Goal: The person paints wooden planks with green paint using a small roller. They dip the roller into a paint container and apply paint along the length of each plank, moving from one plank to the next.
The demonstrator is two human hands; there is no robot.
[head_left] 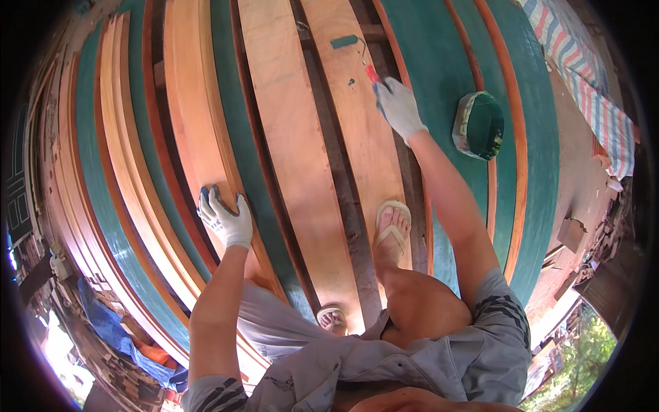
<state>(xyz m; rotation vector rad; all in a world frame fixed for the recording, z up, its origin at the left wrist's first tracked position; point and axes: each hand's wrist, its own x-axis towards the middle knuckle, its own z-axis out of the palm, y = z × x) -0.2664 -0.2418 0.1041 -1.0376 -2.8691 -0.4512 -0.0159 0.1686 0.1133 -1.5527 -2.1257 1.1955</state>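
My right hand (400, 106), in a white work glove, is closed round the red handle of a small paint roller (344, 42). The roller's dark green sleeve is over a bare wooden plank (347, 82) that has a few green spots; whether it touches the wood I cannot tell. My left hand (226, 217), gloved in white with blue fingertips, rests with fingers spread on another bare plank (195, 103). Right of my right hand, a round tub (465, 123) with green paint inside and on its rim stands on green-painted boards (439, 75).
Long planks, some green and some bare, lie side by side with dark gaps between. My sandalled feet (392, 230) are on bare planks. A striped tarp (583, 75) lies at the far right. Blue cloth (117, 336) and scrap wood are at the lower left.
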